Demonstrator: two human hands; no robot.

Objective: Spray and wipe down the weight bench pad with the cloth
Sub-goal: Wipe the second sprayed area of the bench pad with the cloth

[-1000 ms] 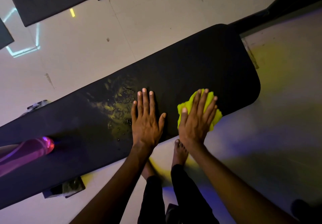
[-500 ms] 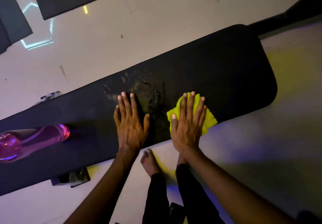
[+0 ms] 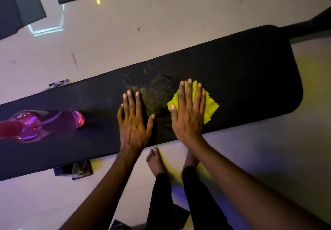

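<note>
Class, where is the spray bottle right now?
The spray bottle lies on the bench pad at the head view's left edge, left of the left hand.

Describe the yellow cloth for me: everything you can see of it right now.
The yellow cloth is a bright yellow-green rag, soft and fuzzy-looking, bunched with ragged edges. It lies flat on the black bench pad, toward the pad's near edge and just right of a wet, speckled patch. The right hand presses down on it with straight, spread fingers, covering its middle; only its left corner and right side show. The left hand rests on the pad beside it, not touching it.
</note>
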